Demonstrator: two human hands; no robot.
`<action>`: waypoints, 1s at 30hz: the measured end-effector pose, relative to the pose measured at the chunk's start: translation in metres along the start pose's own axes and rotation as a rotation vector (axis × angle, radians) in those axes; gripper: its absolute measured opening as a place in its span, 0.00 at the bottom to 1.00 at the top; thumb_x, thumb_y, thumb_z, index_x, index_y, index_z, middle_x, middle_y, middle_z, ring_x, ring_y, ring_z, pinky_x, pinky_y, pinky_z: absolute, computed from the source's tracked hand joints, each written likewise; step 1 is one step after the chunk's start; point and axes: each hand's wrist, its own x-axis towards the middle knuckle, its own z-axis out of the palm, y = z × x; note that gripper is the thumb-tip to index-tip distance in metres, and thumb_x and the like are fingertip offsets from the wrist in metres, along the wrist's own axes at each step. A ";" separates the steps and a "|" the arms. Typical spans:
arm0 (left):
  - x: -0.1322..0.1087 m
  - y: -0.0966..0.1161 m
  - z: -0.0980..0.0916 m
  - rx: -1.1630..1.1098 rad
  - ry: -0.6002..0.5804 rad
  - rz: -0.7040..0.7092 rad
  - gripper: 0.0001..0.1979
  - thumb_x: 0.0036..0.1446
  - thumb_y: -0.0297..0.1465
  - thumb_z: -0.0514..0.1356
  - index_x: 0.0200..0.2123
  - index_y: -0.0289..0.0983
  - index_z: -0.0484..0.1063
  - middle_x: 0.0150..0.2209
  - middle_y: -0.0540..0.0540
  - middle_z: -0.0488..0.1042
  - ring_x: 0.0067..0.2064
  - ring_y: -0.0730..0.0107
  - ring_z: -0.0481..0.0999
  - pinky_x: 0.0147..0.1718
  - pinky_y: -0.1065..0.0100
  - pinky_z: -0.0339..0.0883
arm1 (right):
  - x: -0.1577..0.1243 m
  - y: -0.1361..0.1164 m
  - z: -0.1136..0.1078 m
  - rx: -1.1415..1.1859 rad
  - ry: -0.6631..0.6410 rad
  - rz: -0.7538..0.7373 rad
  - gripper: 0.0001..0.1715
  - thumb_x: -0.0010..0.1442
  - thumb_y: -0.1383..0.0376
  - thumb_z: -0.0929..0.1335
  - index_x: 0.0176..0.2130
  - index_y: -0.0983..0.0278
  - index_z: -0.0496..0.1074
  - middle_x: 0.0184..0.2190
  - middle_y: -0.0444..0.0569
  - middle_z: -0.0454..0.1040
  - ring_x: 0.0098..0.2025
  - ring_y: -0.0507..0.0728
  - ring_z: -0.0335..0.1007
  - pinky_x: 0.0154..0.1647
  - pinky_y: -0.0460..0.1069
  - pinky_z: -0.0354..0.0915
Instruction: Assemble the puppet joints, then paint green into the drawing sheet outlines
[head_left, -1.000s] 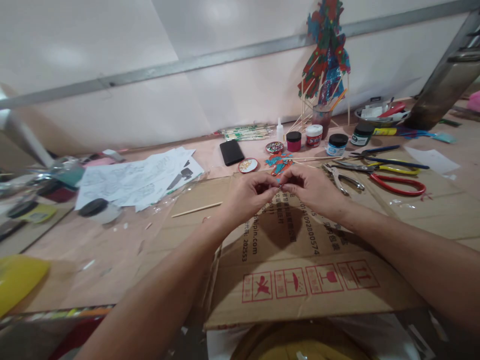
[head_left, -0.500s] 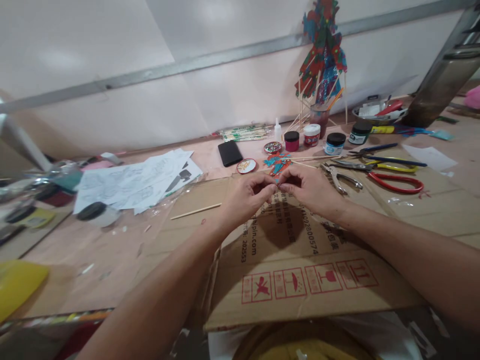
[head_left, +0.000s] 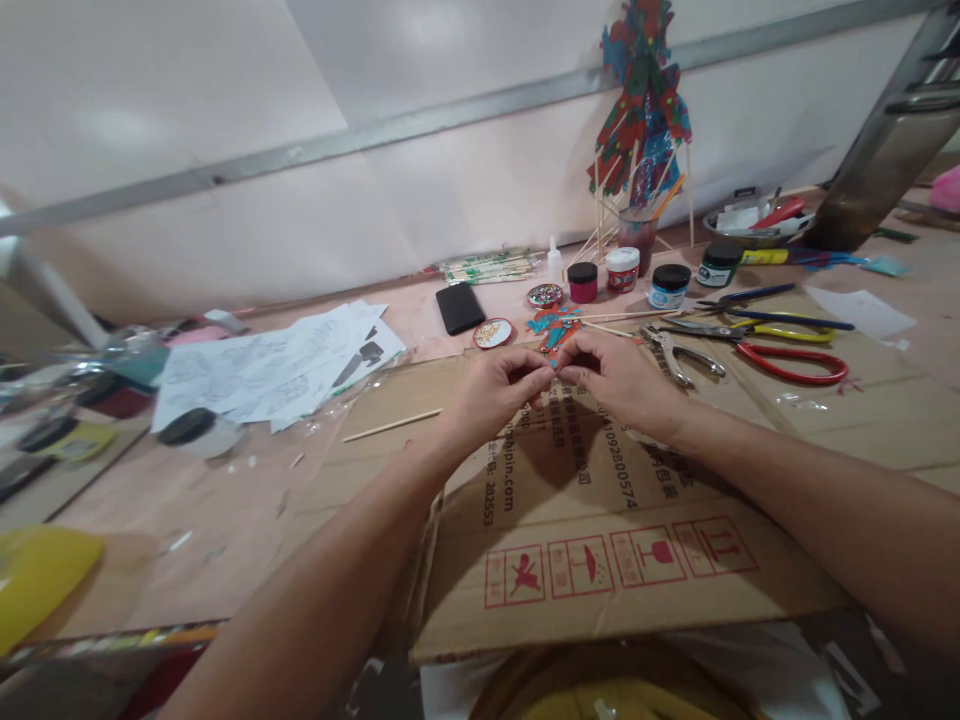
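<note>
My left hand (head_left: 506, 385) and my right hand (head_left: 611, 375) meet over the flattened cardboard (head_left: 540, 630), thumbs and forefingers pinched tip to tip. Whatever sits between the fingertips is too small to make out. Just beyond them lies a red and blue painted cut-out piece (head_left: 553, 322), its near end partly covered by my fingers. A small dish of pale beads (head_left: 492, 333) is behind my left hand. Close to my right hand rest silver-handled pliers (head_left: 686, 358) and thin wooden sticks (head_left: 619, 316).
Red-handled pliers (head_left: 795, 362) and other pliers lie at right. Behind stand paint jars (head_left: 670, 287), a glue bottle (head_left: 554, 262) and a cup (head_left: 637, 240) by painted figures on sticks. A black phone (head_left: 460, 307), paper drawings (head_left: 262, 360) and a single stick (head_left: 392, 425) are at left.
My hands keep the same pinched pose with barely any movement. The whole view has shifted very slightly; nothing on the table has visibly moved.
</note>
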 end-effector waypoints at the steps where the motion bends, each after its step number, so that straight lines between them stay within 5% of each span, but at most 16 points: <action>1: 0.000 0.000 0.000 0.007 0.005 -0.002 0.08 0.57 0.32 0.61 0.27 0.37 0.74 0.21 0.51 0.70 0.22 0.76 0.68 0.23 0.73 0.61 | 0.000 0.000 0.000 0.001 0.000 0.001 0.04 0.57 0.70 0.69 0.31 0.63 0.70 0.31 0.45 0.74 0.35 0.53 0.66 0.38 0.49 0.61; 30: 0.000 0.003 -0.002 0.027 -0.005 -0.005 0.09 0.59 0.35 0.61 0.30 0.37 0.75 0.22 0.51 0.70 0.23 0.75 0.69 0.24 0.72 0.62 | -0.003 0.007 0.007 0.024 0.034 -0.087 0.04 0.58 0.70 0.67 0.32 0.61 0.66 0.31 0.45 0.70 0.35 0.54 0.64 0.37 0.49 0.60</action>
